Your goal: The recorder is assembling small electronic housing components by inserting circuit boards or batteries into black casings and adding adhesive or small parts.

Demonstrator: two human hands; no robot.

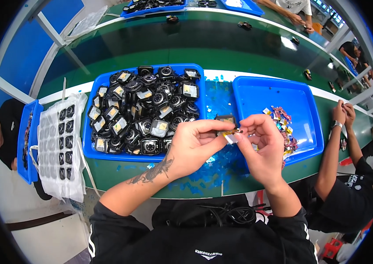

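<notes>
While both hands pinch, the film could tear.
Left hand grips the case; right hand fingers nip the film, a jerk rips it.

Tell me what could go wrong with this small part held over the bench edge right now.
The black square part is pinched only at the fingertips of the left hand and right hand, near the table's front edge; a slip could drop it off. The peeled strip could fall among the blue film scraps and get lost.
</notes>
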